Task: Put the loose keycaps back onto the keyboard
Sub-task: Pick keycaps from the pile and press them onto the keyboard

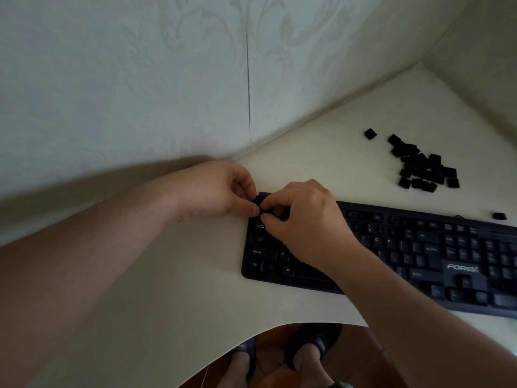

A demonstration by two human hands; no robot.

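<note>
A black keyboard (414,256) lies on the white desk, running from the centre to the right edge, with several key sockets bare in its upper rows. Both hands meet at its top left corner. My left hand (221,191) has curled fingers, thumb and forefinger pinching a small black keycap (260,206) over that corner. My right hand (305,219) rests over the keyboard's left rows, its thumb and forefinger pinching the same keycap from the other side. A pile of several loose black keycaps (425,166) lies behind the keyboard to the right.
One lone keycap (370,133) sits left of the pile, another (499,216) by the keyboard's far right top edge. The white desk (167,275) meets wallpapered walls behind and right. Its curved front edge is below, with my feet in slippers on a wooden floor.
</note>
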